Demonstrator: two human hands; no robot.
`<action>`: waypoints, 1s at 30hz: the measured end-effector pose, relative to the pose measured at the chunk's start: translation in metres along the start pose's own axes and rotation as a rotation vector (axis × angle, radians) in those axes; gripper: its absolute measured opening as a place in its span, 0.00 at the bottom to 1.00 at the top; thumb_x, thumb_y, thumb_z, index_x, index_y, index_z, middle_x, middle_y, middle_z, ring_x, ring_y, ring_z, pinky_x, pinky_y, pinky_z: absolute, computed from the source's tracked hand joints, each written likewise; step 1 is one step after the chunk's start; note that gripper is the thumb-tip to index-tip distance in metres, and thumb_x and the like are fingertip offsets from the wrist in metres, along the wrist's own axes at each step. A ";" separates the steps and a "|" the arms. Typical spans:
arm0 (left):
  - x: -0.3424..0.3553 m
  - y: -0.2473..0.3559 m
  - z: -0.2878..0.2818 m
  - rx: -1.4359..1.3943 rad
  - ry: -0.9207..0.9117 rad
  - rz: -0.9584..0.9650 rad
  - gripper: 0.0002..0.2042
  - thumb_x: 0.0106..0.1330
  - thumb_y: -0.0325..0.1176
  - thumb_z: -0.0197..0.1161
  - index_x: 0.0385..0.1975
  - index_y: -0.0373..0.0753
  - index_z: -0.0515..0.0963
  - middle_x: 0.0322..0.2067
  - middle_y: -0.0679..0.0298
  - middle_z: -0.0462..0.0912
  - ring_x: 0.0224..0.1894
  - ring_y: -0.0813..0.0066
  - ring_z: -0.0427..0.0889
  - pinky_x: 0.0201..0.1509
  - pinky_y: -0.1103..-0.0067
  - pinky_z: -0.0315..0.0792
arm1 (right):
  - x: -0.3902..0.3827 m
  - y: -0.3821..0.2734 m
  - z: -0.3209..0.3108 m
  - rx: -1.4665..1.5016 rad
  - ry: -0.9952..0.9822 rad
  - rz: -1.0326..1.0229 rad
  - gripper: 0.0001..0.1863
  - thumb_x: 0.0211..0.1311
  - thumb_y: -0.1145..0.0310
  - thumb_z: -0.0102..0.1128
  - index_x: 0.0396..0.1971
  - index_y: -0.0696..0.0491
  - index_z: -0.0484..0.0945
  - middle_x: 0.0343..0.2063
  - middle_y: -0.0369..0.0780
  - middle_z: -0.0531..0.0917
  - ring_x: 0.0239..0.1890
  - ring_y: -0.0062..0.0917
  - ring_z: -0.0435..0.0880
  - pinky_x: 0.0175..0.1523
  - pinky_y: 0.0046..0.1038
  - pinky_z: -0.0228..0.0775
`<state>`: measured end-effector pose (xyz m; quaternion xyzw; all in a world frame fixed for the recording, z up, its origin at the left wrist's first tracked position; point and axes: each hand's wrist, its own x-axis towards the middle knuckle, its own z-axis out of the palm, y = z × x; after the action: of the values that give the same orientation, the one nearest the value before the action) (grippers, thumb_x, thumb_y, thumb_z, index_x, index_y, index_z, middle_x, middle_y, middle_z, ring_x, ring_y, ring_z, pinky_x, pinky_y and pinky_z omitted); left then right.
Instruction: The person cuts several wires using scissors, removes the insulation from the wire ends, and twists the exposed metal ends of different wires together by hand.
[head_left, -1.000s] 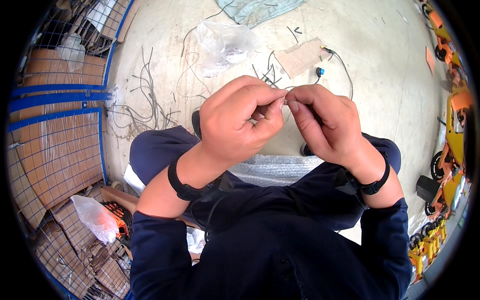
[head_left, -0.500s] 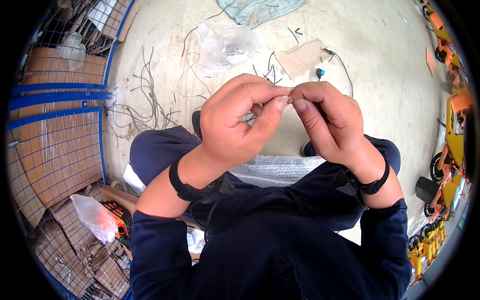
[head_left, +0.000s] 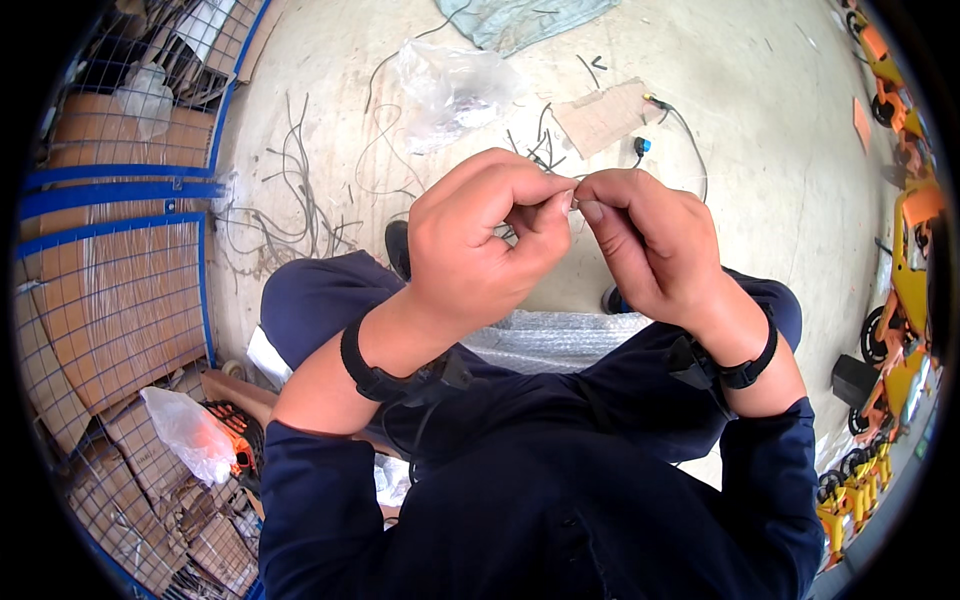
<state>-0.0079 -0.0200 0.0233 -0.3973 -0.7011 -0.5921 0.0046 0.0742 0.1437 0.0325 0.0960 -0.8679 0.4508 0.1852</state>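
In front of my lap, both hands meet at the fingertips. My left hand (head_left: 478, 245) is closed in a pinch, thumb against forefinger. Pinched likewise, my right hand (head_left: 658, 245) touches or nearly touches the left fingertips. Between them a tiny bit of thin wire (head_left: 574, 200) shows; the fingers cover most of it. On the floor beyond the hands lie a black cable (head_left: 690, 135) with a yellow end, a blue-and-black connector (head_left: 641, 147) and several short black offcuts (head_left: 545, 150).
A cardboard piece (head_left: 603, 117), a clear plastic bag (head_left: 455, 85) and a grey-green cloth (head_left: 525, 20) lie ahead. Tangled cables (head_left: 305, 205) spread to the left, beside a blue mesh cage (head_left: 110, 195) holding cardboard. Bubble wrap (head_left: 550, 340) lies between my legs. Yellow-and-orange wheeled frames (head_left: 905, 290) line the right.
My right hand has shifted slightly left, and the left fingertips have drawn slightly left too. The reddish bit of wire seen between the fingertips before is now mostly hidden.
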 end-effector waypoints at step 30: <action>0.005 -0.003 0.001 0.139 0.050 0.067 0.06 0.50 0.17 0.64 0.26 0.33 0.78 0.24 0.62 0.78 0.21 0.80 0.74 0.24 0.84 0.69 | 0.001 0.003 0.006 0.024 0.035 0.039 0.06 0.60 0.79 0.56 0.38 0.56 0.76 0.25 0.42 0.81 0.24 0.34 0.82 0.28 0.26 0.73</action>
<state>-0.0120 -0.0163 0.0230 -0.4044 -0.7266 -0.5511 0.0696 0.0709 0.1408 0.0275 0.0735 -0.8608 0.4663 0.1903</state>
